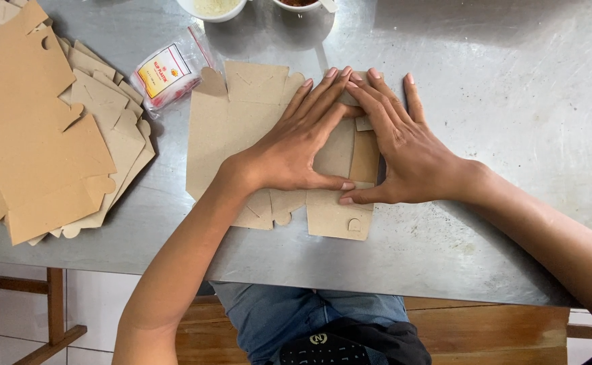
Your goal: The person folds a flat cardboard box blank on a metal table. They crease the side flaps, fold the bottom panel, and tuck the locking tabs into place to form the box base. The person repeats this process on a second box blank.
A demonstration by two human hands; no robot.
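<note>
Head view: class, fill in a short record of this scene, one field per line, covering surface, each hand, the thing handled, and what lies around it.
surface: metal table
left hand: flat, palm down on the cardboard blank
right hand: flat on the blank's right part, fingertips meeting the left hand's
blank: brown die-cut sheet, lying flat, tabs at its edges
left of it: stack of blanks
behind it: small plastic packet, touching the stack
far edge: two bowls, cut off by the frame
</note>
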